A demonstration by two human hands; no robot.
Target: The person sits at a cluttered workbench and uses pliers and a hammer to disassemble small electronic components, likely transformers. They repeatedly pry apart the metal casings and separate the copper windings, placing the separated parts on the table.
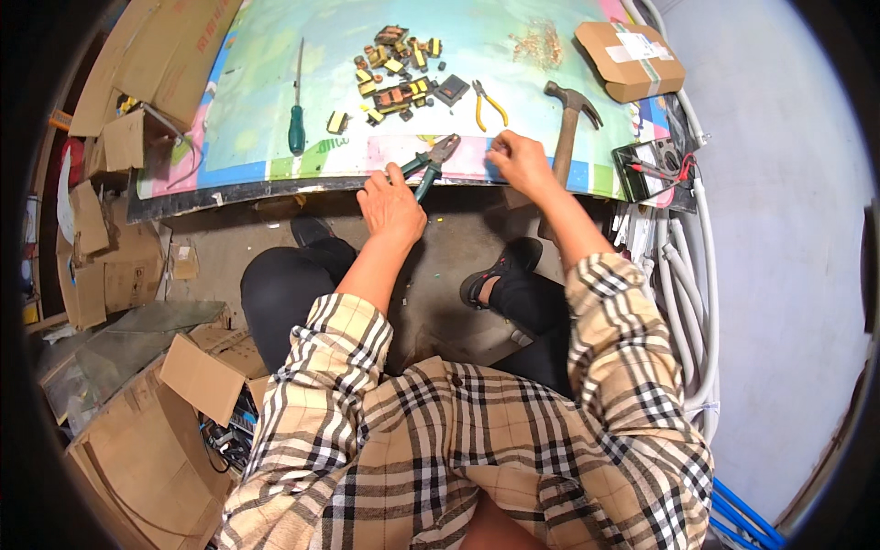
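At table (247, 101), hands (394, 207) (521, 164) sit apart (left gripping pliers (443, 152)).

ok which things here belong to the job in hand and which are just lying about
Likely the job: green pliers in left hand, yellow-black parts, cutters, screwdriver, hammer

Seemingly lying about: meter, cardboard boxes, white pipes
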